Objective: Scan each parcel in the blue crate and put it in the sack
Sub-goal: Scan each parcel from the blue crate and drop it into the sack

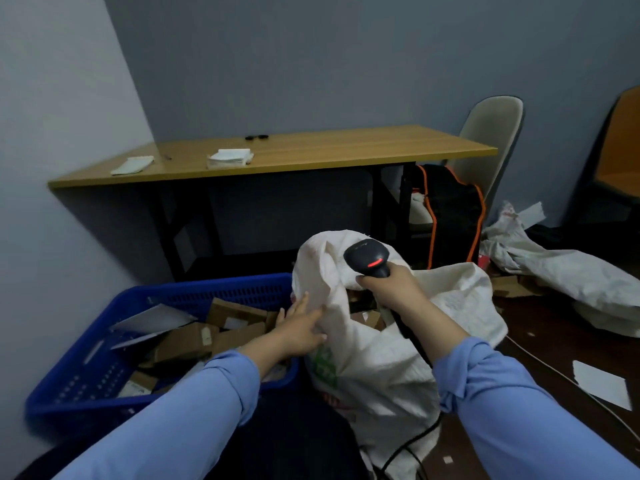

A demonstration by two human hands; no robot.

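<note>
The blue crate (104,344) stands on the floor at the lower left and holds several brown cardboard parcels (188,341) and a grey flat envelope (152,320). Right beside it stands the white woven sack (381,368), its mouth open, with parcels (369,318) showing inside. My left hand (299,329) rests flat against the sack's left edge, fingers apart, holding nothing. My right hand (389,284) grips a black barcode scanner (369,259) above the sack's mouth; a red light glows on its head and its cable trails down.
A wooden table (311,152) with papers stands against the wall behind. A beige chair (491,133) and a black bag with orange trim (450,216) are at the right. More empty sacks (568,268) and a loose paper (601,384) lie on the dark floor.
</note>
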